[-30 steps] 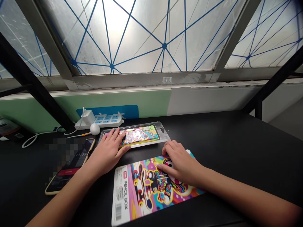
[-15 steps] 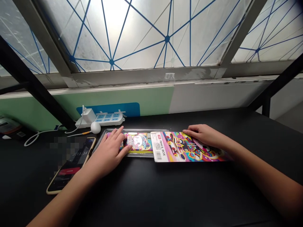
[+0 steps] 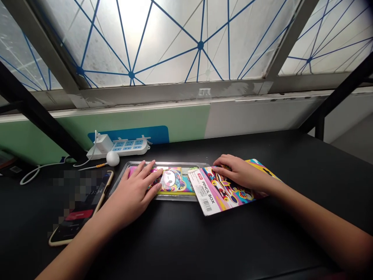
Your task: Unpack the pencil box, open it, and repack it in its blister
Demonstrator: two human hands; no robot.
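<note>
My left hand (image 3: 136, 186) lies flat on a colourful cartoon-printed pencil box (image 3: 175, 181), its fingers spread. The box sits in a clear plastic blister tray (image 3: 175, 197), and my hand hides its left part. My right hand (image 3: 239, 173) has its fingers curled over a printed card sleeve (image 3: 217, 192) labelled "PENCIL BOX". The sleeve lies tilted, with its barcode end nearest me and its corner overlapping the right end of the tray.
A smartphone (image 3: 81, 206) lies left of my left hand, partly pixelated. Behind the tray are a white ball (image 3: 112, 158), a white power strip (image 3: 129, 148) and a plugged-in charger with cables. The black table (image 3: 291, 155) extends right, ending at a wall below a window.
The card sleeve has moved up from the near table, swung round and reached the tray's right end, carried by my right hand. My left hand has stayed on the pencil box.
</note>
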